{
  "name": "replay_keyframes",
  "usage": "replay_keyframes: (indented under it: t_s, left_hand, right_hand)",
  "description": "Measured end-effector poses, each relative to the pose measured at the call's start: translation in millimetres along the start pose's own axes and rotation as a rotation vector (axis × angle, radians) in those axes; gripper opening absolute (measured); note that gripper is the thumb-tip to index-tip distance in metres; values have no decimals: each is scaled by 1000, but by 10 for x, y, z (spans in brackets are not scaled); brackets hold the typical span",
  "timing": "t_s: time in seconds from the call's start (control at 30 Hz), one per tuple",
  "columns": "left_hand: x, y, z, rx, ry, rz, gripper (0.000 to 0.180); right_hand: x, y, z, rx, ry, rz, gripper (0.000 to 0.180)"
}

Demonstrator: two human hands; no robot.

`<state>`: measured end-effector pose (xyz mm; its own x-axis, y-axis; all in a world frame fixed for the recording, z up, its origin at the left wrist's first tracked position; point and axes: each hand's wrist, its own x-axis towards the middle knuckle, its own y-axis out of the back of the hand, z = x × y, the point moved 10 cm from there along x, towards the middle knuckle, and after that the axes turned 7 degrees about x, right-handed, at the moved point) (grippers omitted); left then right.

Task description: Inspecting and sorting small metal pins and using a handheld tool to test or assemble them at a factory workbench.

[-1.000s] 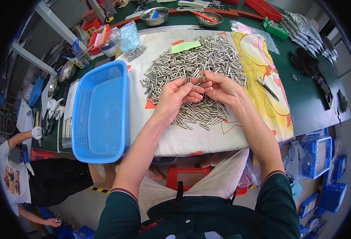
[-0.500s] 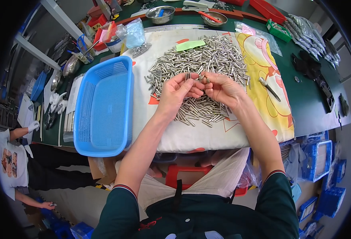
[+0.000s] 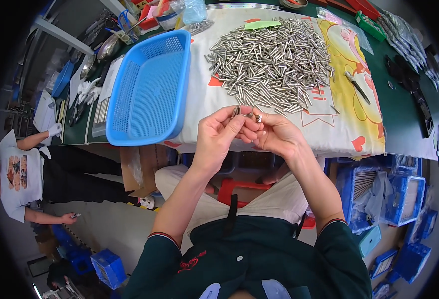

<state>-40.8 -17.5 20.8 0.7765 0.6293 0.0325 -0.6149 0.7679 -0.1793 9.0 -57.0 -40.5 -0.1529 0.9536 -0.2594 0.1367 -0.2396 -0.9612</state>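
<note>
Close together at the near edge of the cloth, both my hands are closed at the fingertips. My left hand (image 3: 214,137) pinches a few small metal pins (image 3: 236,110) between thumb and forefinger. My right hand (image 3: 282,133) grips short metal pieces whose shiny ends (image 3: 258,118) stick out by the thumb; the rest is hidden by the fingers. Beyond the hands, a wide heap of silvery metal pins (image 3: 274,65) lies loose on the patterned cloth (image 3: 199,84). A green paper slip (image 3: 262,24) rests on the heap's far edge.
An open blue plastic basket (image 3: 183,117) stands left of the heap. On the cloth's right lies a dark-handled tool (image 3: 357,87). Blue crates (image 3: 404,199) stand below the table at right. At far left, a person (image 3: 22,174) in a white shirt is beside the table.
My view has tipped downward, so the table sits higher in the picture. My hands have drawn back from over the heap to the cloth's near edge, still holding the metal pieces.
</note>
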Motion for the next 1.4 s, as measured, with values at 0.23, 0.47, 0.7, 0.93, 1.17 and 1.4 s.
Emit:
replay_keyframes:
  t_s: [0.23, 0.47, 0.7, 0.93, 1.17, 1.4]
  left_hand:
    - [-168, -31, -12, 13, 10, 46, 23]
    - [-201, -134, 28, 9, -13, 28, 20]
    - [-222, -101, 17, 23, -13, 53, 20]
    - [-233, -96, 11, 33, -2, 68, 21]
    - [-228, -73, 0, 31, -8, 76, 20]
    - [-263, -34, -26, 88, -54, 141, 19]
  right_hand:
    - [-58, 47, 173, 65, 44, 45, 13]
    - [-77, 205, 193, 260, -10, -97, 17]
    - [-197, 109, 188, 132, 140, 196, 20]
    - [-175, 146, 190, 161, 142, 187, 20]
    - [-157, 110, 177, 111, 156, 162, 20]
    - [-221, 35, 17, -156, 441, 146, 18]
